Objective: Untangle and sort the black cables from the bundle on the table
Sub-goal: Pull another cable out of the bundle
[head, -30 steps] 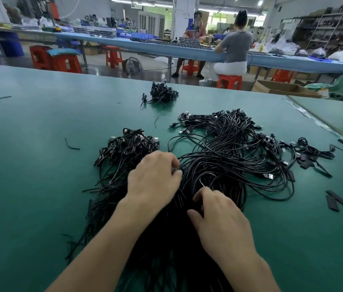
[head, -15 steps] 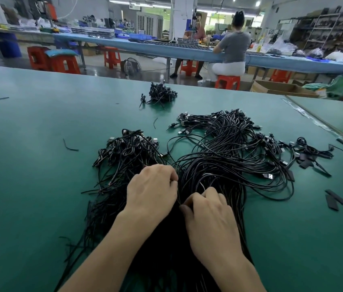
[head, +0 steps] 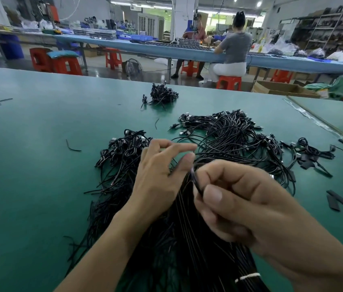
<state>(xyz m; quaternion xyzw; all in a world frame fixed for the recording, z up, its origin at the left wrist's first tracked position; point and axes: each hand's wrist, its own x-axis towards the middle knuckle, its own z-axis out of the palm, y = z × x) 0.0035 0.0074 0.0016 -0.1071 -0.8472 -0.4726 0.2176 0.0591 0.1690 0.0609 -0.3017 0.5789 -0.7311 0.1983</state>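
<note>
The bundle (head: 229,148) of black cables lies in the middle of the green worktop (head: 29,186), running from its near edge outward, the strands too many to count. One white tie (head: 247,277) binds them at the near edge. Your right hand (head: 250,207) pinches one cable (head: 195,180) between thumb and fingers, raised above the bundle. Your left hand (head: 160,182) is just beside it, forefinger and thumb tips close together at that cable's upper end; you cannot tell whether they grip it. A second heap (head: 122,148) touches the bundle on its left. One small pile (head: 163,95) sits apart toward the far edge, and one clump (head: 313,150) lies toward the right edge. Several flat black strips (head: 335,200) lie near the right edge.
</note>
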